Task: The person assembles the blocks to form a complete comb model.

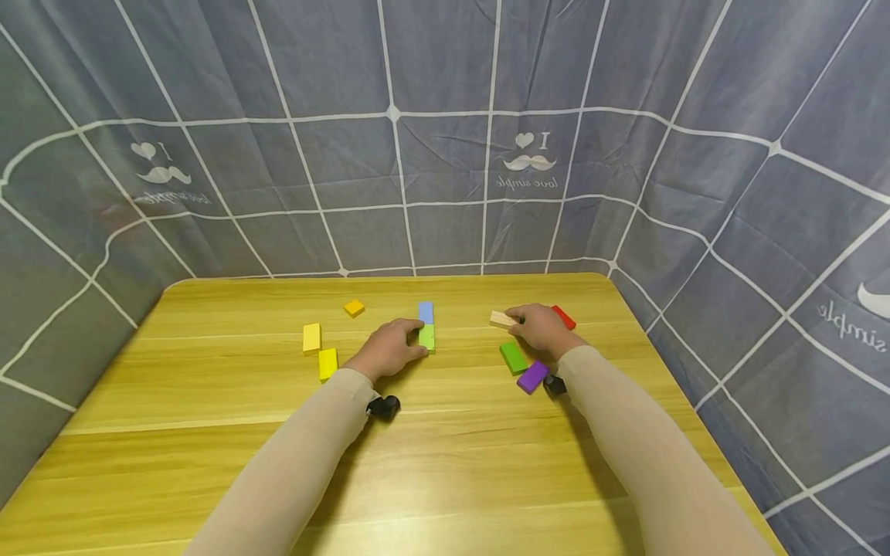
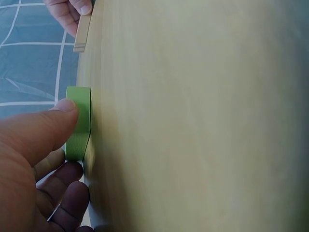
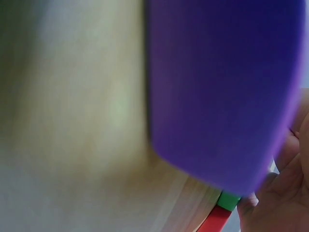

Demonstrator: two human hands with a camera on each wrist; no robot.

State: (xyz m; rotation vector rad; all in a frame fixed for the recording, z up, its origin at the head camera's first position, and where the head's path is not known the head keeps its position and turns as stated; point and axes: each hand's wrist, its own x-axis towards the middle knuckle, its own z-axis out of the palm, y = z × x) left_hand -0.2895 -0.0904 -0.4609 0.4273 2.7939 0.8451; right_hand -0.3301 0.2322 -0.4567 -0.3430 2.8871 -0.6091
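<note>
Beige sleeves (image 1: 278,471) are stretched forward over the wooden table (image 1: 452,486), nearest the head camera. Beyond them, a light green block (image 1: 427,338) is laid with its long axis running away from the person, lined up end to end with a light blue block (image 1: 426,312) at its far end. A pale wood block (image 1: 499,319) is turned roughly crosswise, its free end pointed left toward that pair. The green block is set just right of the left hand (image 1: 388,349), by whose thumb and fingers it is held; the pale block's right end is pinched by the right hand (image 1: 544,328). Both are seen as slim rectangles, one painted, one apparently bare. Nearer the person, a darker green block (image 1: 514,358) and a purple block (image 1: 533,377) are placed beside the right wrist.
</note>
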